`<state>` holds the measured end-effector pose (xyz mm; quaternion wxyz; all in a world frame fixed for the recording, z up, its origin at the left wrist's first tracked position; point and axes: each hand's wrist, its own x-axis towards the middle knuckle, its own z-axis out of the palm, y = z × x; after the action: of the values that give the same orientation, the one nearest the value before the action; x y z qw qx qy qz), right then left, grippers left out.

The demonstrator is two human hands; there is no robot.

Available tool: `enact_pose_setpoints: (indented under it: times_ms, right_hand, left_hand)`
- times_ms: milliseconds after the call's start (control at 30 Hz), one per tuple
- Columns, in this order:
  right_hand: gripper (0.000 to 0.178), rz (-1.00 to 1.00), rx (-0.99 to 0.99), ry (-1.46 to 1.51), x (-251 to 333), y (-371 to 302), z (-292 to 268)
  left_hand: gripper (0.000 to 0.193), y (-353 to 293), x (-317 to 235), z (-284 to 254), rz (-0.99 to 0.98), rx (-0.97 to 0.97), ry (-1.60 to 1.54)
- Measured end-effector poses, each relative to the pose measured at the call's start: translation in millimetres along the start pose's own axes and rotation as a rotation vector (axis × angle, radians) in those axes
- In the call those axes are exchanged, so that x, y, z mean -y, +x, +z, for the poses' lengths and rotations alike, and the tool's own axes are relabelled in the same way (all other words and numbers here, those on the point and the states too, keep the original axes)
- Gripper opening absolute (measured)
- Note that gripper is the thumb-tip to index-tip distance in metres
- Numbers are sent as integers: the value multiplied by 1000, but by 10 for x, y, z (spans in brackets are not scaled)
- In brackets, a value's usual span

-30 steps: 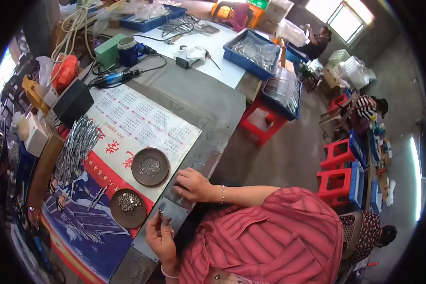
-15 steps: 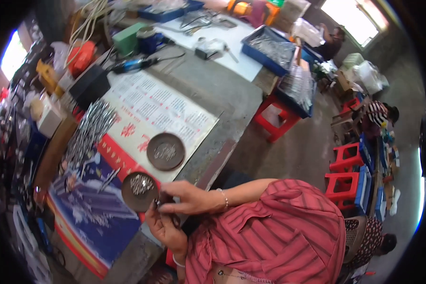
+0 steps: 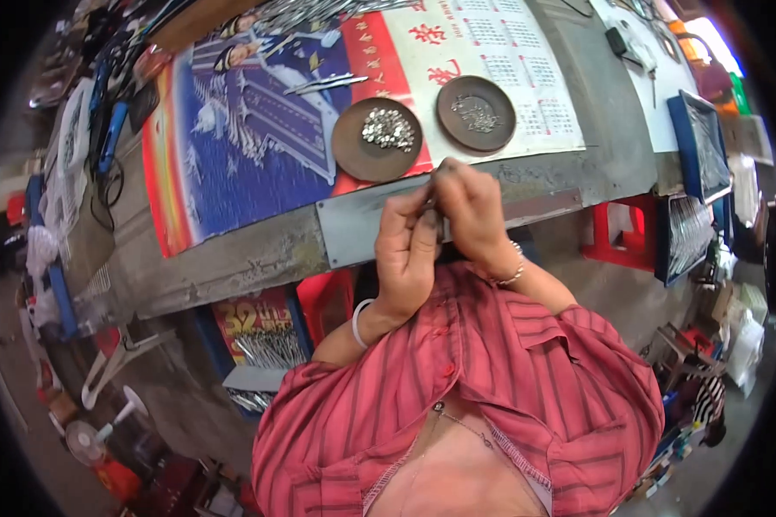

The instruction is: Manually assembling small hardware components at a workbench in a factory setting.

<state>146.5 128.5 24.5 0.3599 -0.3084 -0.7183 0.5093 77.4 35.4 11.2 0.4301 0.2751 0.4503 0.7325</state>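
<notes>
Close together at the table's near edge, my left hand (image 3: 405, 258) and my right hand (image 3: 477, 211) meet at the fingertips. Both are closed in a pinch around something small and dark, mostly hidden by the fingers. Just beyond them, a round brown dish (image 3: 359, 164) bears a heap of small shiny silver parts (image 3: 388, 129). A second brown dish (image 3: 495, 95), further right, holds fine thin metal pieces (image 3: 477, 114). Under my left hand, a flat grey metal plate (image 3: 347, 231) lies on the table edge.
Beneath the dishes lies a colourful printed poster (image 3: 233, 185). Slim metal rods (image 3: 328, 83) rest on it, with more piled at the far edge. Blue-handled tools (image 3: 112, 136) are at left. A red stool (image 3: 616, 237) and blue trays (image 3: 697, 146) stand at right.
The view has swung round, so the dishes now lie straight ahead of my hands. My fingers remain pinched together, and the grey plate has come into view.
</notes>
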Motion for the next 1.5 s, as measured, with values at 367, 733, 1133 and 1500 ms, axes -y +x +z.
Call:
enact_pose_setpoints:
  times_ms: [367, 733, 1133, 1500]
  right_hand:
    - [21, -458, -72, -364, -65, 7, -7]
    - [11, -165, -21, -6, -18, -82, -1]
    - [14, 285, 152, 334, 92, -95, -165]
    - [11, -180, 63, -5, -38, -103, -92]
  left_hand:
    - [18, -21, -31, -11, 61, -3, 2]
    - [24, -10, 21, -45, 121, -73, 82]
    - [29, -56, 19, -27, 85, -9, 111]
    - [33, -37, -78, -72, 57, 63, 162]
